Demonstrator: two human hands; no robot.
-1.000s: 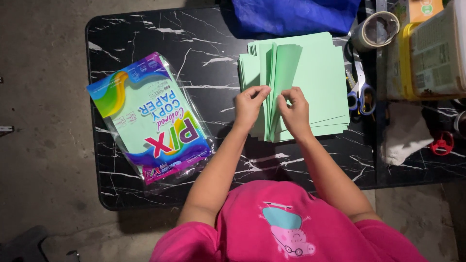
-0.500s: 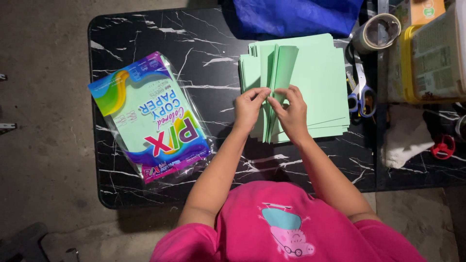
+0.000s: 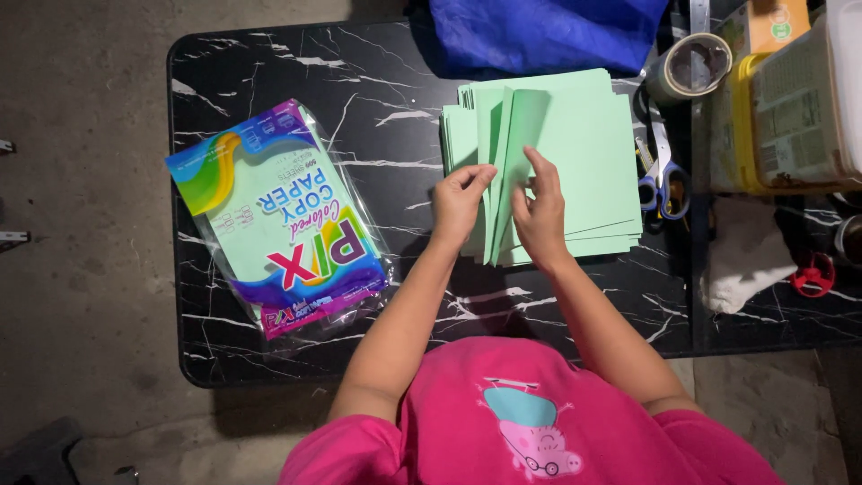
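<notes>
Nearest you, your pink shirt (image 3: 530,431) fills the bottom edge, and both forearms reach up over the black marble-patterned table (image 3: 269,63). Your left hand (image 3: 460,205) pinches the near edge of a folded light-green sheet (image 3: 512,153), thumb and fingers closed on the paper, while your right hand (image 3: 541,211) presses on the same sheet with the forefinger stretched along the crease, not clenched. That sheet stands partly raised on top of the stack of green paper (image 3: 584,162) in the middle of the table. This looks like the creasing step of a fold; the next move seems to call for keeping the edges lined up and running the finger firmly along the fold. To your left lies the opened pack of coloured paper (image 3: 274,220), well apart. Just right of the stack lie blue-handled scissors (image 3: 663,184); farther off sit a roll of tape (image 3: 690,67) and a blue cloth (image 3: 548,31).
</notes>
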